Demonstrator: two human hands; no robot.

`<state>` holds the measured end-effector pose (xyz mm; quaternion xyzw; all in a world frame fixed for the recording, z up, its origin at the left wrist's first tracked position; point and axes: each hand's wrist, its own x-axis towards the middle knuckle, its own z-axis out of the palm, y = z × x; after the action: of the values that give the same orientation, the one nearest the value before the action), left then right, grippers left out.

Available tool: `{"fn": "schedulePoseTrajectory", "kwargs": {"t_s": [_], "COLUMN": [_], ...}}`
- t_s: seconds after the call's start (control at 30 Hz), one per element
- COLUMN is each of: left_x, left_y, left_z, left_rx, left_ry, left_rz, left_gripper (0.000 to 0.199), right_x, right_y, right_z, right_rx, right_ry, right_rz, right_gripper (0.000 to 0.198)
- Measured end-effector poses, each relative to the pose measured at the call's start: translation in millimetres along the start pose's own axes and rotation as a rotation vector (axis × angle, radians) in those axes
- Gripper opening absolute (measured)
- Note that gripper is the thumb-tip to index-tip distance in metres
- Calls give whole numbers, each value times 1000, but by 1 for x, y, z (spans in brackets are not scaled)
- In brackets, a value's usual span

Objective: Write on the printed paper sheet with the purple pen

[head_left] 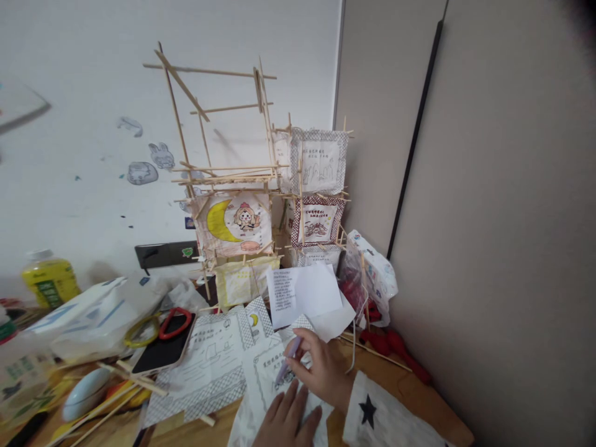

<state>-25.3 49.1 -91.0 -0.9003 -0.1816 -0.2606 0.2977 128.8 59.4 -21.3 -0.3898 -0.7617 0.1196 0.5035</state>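
Note:
My right hand (320,367) grips a light purple pen (288,360), its lower end on a sheet of white paper (261,385) with handwritten characters and a drawing. Below it, my left hand (289,417) lies flat on the same sheet, fingers spread. Part of the drawing is hidden by my hands. To the left lies another drawn sheet (218,354) with a boat and a hatched border. A small piece with a yellow moon (254,319) sits between them. Behind the pen, a page of handwriting (305,295) leans up.
A stick frame (233,180) hung with drawn panels stands at the back. Red-handled scissors (175,323) rest on a black phone (161,354). A pale blue computer mouse (86,394), loose sticks and a yellow bottle (50,282) are left. A plastic-wrapped pack (372,273) stands right.

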Motion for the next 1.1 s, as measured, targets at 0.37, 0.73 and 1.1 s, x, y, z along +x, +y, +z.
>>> {"fn": "schedulePoseTrajectory", "kwargs": {"t_s": [0.37,0.73,1.1], "left_x": [0,-1,1], "left_y": [0,-1,1], "left_z": [0,1,0], "left_rx": [-12,7,5], "left_ry": [4,14,-18], "left_rz": [-13,15,3], "left_gripper": [27,27,25], "right_x": [-1,-2,0], "right_y": [3,3,0], "right_z": [1,2,0], "right_rx": [-21,-32,-32], "right_ry": [-28,-32,-30], "right_rz": [4,-4,31], "right_gripper": [46,45,44]}}
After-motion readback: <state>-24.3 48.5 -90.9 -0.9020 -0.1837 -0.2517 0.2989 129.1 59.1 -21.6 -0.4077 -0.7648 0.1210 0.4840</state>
